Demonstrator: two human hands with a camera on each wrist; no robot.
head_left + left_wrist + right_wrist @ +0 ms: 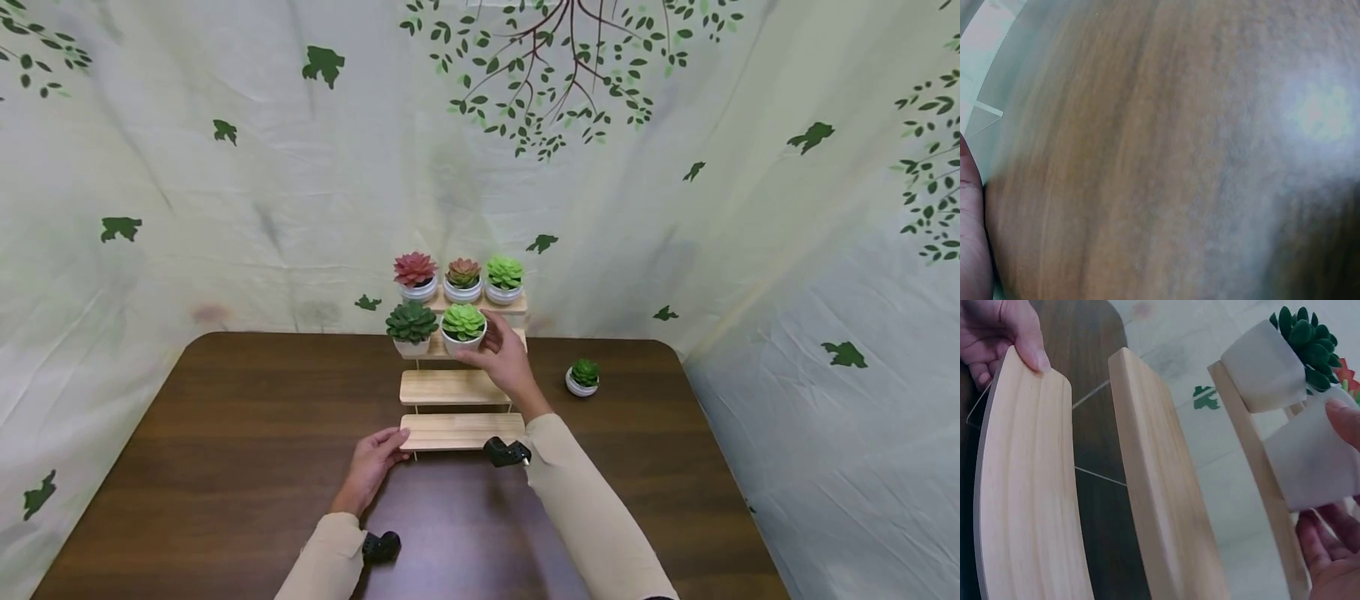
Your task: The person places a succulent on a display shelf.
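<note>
My right hand (504, 354) holds a light green potted succulent (463, 323) by its white pot (1313, 450) at the second tier from the top of a wooden tiered stand (453, 388). In the right wrist view, thumb and fingers lie on either side of that pot. Left of it on the same tier stands a dark green succulent (412, 323). My left hand (372, 463) pinches the left end of the lowest wooden shelf (461, 432), thumb on top, as the right wrist view shows. The left wrist view catches only part of that hand (971, 231).
On the top tier stand a red succulent (416, 273), a reddish-green one (463, 277) and a bright green one (504, 277). A small green potted succulent (582, 377) sits on the brown table (637, 467) right of the stand. A leaf-printed curtain (262, 167) hangs behind.
</note>
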